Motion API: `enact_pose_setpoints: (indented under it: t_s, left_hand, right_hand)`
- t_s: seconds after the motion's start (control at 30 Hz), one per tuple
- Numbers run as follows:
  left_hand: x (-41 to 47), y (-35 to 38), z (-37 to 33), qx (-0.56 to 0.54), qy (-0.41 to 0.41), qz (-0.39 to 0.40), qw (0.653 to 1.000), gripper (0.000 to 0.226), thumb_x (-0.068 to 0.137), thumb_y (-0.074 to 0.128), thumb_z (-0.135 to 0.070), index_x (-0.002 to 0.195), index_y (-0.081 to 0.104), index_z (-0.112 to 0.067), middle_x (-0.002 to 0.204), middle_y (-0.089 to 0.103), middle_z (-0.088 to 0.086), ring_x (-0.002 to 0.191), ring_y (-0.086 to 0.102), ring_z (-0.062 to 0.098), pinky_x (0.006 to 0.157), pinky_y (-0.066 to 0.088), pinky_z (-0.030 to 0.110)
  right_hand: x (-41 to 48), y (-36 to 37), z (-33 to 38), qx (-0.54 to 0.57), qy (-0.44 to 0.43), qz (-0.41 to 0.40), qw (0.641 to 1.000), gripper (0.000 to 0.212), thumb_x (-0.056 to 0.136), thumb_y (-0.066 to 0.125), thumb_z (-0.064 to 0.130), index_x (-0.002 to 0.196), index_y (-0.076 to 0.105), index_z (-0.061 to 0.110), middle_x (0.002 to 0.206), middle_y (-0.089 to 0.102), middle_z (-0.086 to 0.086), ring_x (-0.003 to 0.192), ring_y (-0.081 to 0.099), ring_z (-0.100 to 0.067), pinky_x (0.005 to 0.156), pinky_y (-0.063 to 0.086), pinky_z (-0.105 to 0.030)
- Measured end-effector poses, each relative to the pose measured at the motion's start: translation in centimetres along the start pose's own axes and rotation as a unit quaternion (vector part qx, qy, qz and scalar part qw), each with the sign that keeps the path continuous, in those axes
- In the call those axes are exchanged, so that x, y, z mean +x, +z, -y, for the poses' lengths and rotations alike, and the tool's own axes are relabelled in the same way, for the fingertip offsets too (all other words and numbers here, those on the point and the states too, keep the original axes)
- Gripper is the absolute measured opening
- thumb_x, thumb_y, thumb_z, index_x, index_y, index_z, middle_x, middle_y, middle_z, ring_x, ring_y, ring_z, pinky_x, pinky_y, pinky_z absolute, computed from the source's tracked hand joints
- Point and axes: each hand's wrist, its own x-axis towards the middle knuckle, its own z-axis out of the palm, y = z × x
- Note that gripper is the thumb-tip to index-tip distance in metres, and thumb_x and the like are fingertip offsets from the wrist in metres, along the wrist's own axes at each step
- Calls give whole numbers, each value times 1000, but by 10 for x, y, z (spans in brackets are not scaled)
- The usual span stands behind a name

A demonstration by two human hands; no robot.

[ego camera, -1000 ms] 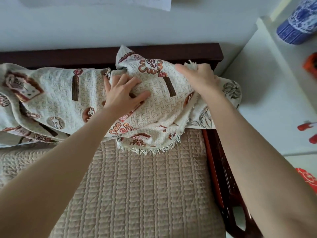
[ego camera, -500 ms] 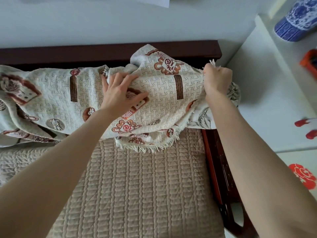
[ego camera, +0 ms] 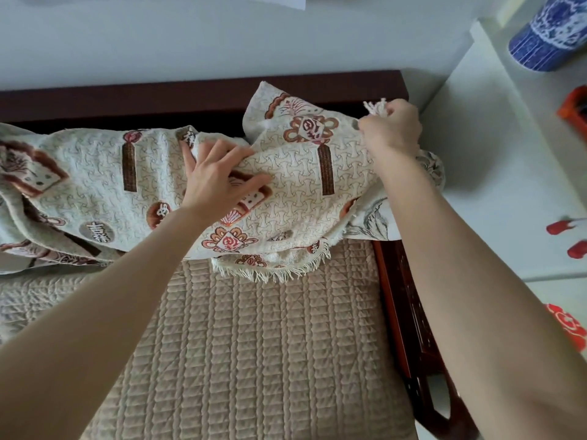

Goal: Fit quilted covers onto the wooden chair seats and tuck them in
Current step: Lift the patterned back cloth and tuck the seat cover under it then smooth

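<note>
A cream quilted cover [ego camera: 95, 185] with brown and red motifs and a fringed edge lies bunched along the back of the dark wooden chair [ego camera: 203, 90]. My left hand [ego camera: 216, 176] rests on the cover with fingers spread, pressing it down near the middle. My right hand [ego camera: 392, 131] grips the cover's fringed corner near the chair's right rear end, with white fringe sticking out above the fist. A beige quilted cover [ego camera: 254, 344] lies flat over the seat below.
A white cabinet [ego camera: 495, 185] stands close against the chair's right side, with a blue-and-white vase [ego camera: 552, 30] on top. The chair's carved red-brown armrest [ego camera: 409, 328] runs along the right. A pale wall is behind the backrest.
My right hand has pulled the fringed corner rightward toward the chair's rear right end, stretching the patterned cover. My left hand has stayed pressed on the cover.
</note>
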Motion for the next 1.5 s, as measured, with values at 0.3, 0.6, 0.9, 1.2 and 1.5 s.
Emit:
enact_pose_setpoints:
  t_s: [0.3,0.6,0.9,1.2,1.5]
  left_hand:
    - [30,4,-36,94,-22,47,994,64,87,40,-68,141,43,-33,145,41,-1,144,17,24,103,-19,66]
    - [67,25,-41,60,-84,66,992,46,99,32,-50,144,37,-39,144,41,-2,144,18,23,108,-15,65]
    - [78,35,-62,75,-46,74,993,59,97,33,-56,150,15,-40,162,2,1,148,-5,25,107,-17,62]
    - [96,48,-65,68,-40,74,994,54,99,42,-43,149,24,-39,161,13,1,148,6,25,110,-11,65]
    - [99,51,-79,69,-50,87,993,57,97,40,-50,149,18,-42,162,2,2,148,-5,25,106,-16,64]
  right_hand:
    - [25,-18,-13,113,30,-175,978,17,90,48,5,102,60,6,91,55,1,81,50,-13,61,34,-17]
    - [12,-35,-29,85,-13,29,996,45,60,78,45,92,48,35,94,60,15,98,61,-15,98,46,-41]
    - [38,-55,-49,297,19,-66,952,42,69,80,-1,94,49,13,90,58,2,71,58,-7,68,53,-23]
    - [56,-79,-65,149,86,76,982,31,73,83,34,75,60,13,77,63,1,67,58,-7,52,42,-15]
    - [72,-83,-71,233,21,-14,972,32,72,82,16,60,52,17,60,57,4,47,50,-2,49,39,-18]
